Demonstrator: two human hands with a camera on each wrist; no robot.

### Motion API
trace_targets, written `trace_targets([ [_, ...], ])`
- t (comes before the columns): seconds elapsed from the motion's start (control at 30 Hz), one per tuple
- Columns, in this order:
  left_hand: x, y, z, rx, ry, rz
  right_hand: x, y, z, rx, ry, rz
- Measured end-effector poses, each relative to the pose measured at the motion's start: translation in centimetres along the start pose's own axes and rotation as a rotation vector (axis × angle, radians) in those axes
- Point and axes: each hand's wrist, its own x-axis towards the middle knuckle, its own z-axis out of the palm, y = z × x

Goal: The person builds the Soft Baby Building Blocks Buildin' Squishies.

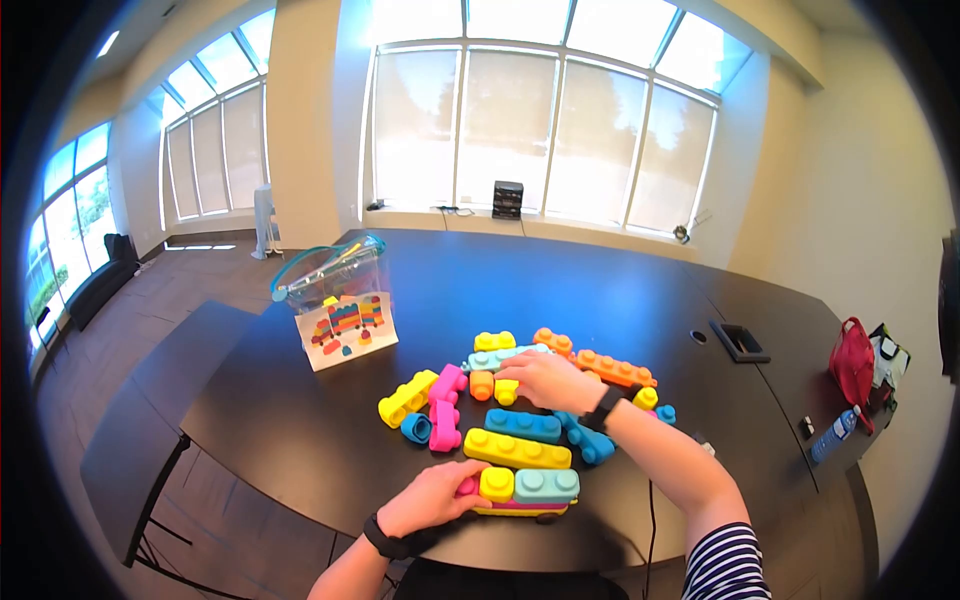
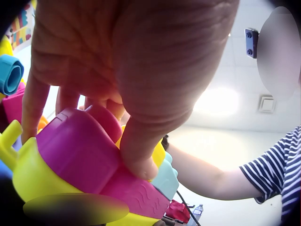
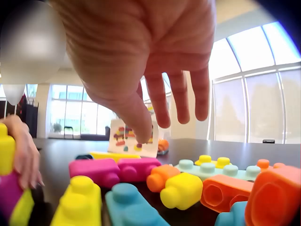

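At the near table edge my left hand (image 1: pixel 435 497) grips the rear of a toy car (image 2: pixel 84 150) with a magenta body and yellow base. Its thumb lies along the magenta side in the left wrist view. On the car sit a small yellow block (image 1: pixel 496 485) and a light teal block (image 1: pixel 547 486). My right hand (image 1: pixel 550 382) hovers over the loose blocks, fingers hanging down with nothing between them. Under it are a small yellow block (image 3: pixel 181 192) and a small orange block (image 3: pixel 160 178). A long yellow block (image 1: pixel 517 450) and a blue block (image 1: pixel 522 426) lie between the hands.
Magenta blocks (image 1: pixel 444 425) and a yellow block (image 1: pixel 408 399) lie left of the pile, orange blocks (image 1: pixel 617 368) to the right. Behind stands a clear bucket (image 1: pixel 372 272) with a picture card (image 1: pixel 350 340) before it. A water bottle (image 1: pixel 835 435) stands at the right.
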Motion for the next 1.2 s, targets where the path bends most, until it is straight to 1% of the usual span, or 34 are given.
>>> trace_targets([
  [0.03, 0.0, -0.1, 0.0, -0.003, -0.004, 0.006, 1.3, 0.1, 0.7, -0.056, -0.037, -0.030],
  [0.07, 0.0, -0.2, -0.1, -0.005, -0.011, 0.011, 2.7, 0.5, 2.1, -0.063, -0.017, -0.075],
  [0.13, 0.0, -0.2, -0.1, -0.023, -0.009, 0.015, 4.5, 0.7, 4.3, -0.093, -0.124, -0.087],
  [0.17, 0.0, -0.3, 0.0, -0.031, -0.014, 0.009, 5.2, 1.0, 5.6, -0.094, -0.076, -0.151],
  [0.27, 0.0, -0.4, 0.0, -0.036, -0.031, -0.015, 6.1, 1.4, 8.0, -0.142, -0.141, -0.111],
  [0.3, 0.0, -0.4, -0.1, -0.036, -0.037, -0.021, 6.4, 1.7, 8.7, -0.097, -0.119, -0.116],
  [0.4, 0.1, -0.5, -0.1, -0.036, -0.045, -0.014, 6.8, 1.8, 9.9, -0.141, -0.138, -0.026],
  [0.5, 0.1, -0.5, -0.1, -0.040, -0.032, -0.002, 6.8, 1.7, 10.0, -0.149, -0.132, -0.029],
  [0.6, 0.1, -0.8, 0.1, -0.047, -0.022, 0.019, 6.5, 1.4, 9.0, -0.177, -0.125, -0.060],
  [0.7, 0.1, -0.4, -0.2, -0.038, -0.023, 0.006, 5.4, 1.9, 6.9, -0.030, -0.062, -0.032],
  [0.73, 0.1, -0.9, 0.1, -0.042, -0.029, 0.002, 4.9, 1.5, 5.7, 0.114, 0.034, 0.039],
  [0.8, 0.1, -0.7, 0.0, -0.031, -0.006, 0.020, 3.1, -0.6, 2.2, 0.319, 0.237, 0.104],
  [0.87, 0.1, -0.5, -0.1, -0.039, -0.016, 0.007, 0.8, -3.7, -2.1, 0.593, 0.123, 0.366],
  [0.9, 0.1, -0.4, -0.1, -0.049, -0.024, -0.005, -0.9, -4.6, -2.7, 0.757, 0.142, 0.362],
  [0.93, 0.1, -0.3, -0.2, -0.056, -0.029, -0.015, -2.5, -5.4, -3.3, 0.779, 0.111, 0.381],
  [1.0, 0.2, 0.1, -0.5, -0.063, -0.048, -0.014, -5.6, -7.8, -4.2, 0.892, 0.109, 0.295],
  [1.07, 0.2, 0.3, -0.6, -0.051, -0.047, 0.017, -7.9, -10.0, -5.2, 0.828, 0.017, 0.326],
  [1.17, 0.2, 0.4, -0.6, -0.045, -0.048, 0.011, -9.8, -11.2, -4.6, 0.684, 0.021, 0.275],
  [1.2, 0.2, 0.5, -0.6, -0.048, -0.051, 0.006, -9.9, -11.4, -4.6, 0.695, 0.038, 0.272],
])
